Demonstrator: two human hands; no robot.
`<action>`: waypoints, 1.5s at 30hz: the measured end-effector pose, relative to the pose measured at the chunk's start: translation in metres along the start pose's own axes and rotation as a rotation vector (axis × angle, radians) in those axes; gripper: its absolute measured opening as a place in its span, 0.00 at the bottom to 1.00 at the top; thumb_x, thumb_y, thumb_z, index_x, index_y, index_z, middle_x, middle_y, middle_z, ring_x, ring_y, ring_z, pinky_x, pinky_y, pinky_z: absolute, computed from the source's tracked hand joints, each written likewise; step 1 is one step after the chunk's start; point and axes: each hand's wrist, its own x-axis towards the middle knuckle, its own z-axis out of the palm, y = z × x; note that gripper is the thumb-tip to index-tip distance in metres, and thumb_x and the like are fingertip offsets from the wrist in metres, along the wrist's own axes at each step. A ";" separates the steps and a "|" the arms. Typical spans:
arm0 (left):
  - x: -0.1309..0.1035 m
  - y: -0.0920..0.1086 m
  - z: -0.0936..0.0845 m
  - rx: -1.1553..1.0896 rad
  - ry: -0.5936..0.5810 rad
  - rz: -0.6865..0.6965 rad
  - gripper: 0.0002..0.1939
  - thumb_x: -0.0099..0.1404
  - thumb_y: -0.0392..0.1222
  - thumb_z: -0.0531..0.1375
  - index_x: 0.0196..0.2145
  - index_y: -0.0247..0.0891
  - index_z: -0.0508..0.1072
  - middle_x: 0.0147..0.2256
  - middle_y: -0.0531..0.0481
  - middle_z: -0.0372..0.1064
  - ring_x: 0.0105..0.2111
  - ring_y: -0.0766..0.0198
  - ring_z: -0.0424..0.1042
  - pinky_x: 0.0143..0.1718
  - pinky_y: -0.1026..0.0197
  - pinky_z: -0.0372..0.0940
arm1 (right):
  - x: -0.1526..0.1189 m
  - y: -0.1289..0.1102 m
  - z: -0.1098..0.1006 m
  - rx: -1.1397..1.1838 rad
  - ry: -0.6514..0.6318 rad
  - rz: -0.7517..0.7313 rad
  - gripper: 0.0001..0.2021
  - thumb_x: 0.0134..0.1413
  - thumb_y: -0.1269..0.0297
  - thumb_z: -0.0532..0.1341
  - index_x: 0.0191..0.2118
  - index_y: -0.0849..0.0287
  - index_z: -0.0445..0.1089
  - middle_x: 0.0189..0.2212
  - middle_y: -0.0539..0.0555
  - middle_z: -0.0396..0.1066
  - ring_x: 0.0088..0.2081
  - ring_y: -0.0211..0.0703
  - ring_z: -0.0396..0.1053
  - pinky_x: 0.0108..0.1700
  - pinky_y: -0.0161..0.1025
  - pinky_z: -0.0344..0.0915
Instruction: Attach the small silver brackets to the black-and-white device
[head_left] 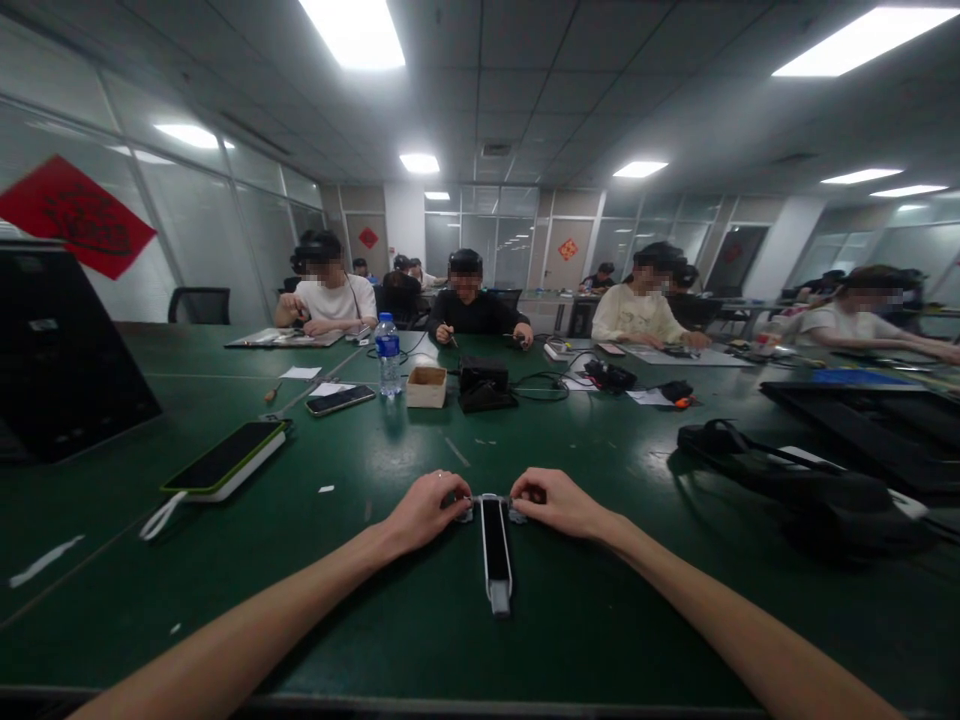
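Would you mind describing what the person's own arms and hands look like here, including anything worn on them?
Both forearms are bare as far as the frame shows, with no sleeves, gloves or watch visible. The left hand wears a thin ring on one finger. The right hand shows no ring or band that can be made out. No cables or markings appear on either arm.

Open green table [570, 620] lies lower centre, bare on both sides of the 2 forearms. Obstructions: at left centre, a phone on a power bank [225, 460]; at far left, a dark angled stand [60, 360]; at right centre, a black bag [795, 480]. At upper centre, a water bottle [388, 355], small box [426, 386] and black device [484, 385] form a row blocking passage beyond.
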 end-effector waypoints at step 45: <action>0.001 -0.001 0.003 0.033 0.010 0.032 0.04 0.64 0.37 0.58 0.36 0.36 0.72 0.33 0.51 0.70 0.33 0.64 0.66 0.35 0.63 0.59 | 0.001 -0.002 0.002 -0.058 0.049 -0.063 0.07 0.53 0.64 0.60 0.35 0.60 0.72 0.32 0.51 0.69 0.32 0.37 0.66 0.33 0.34 0.62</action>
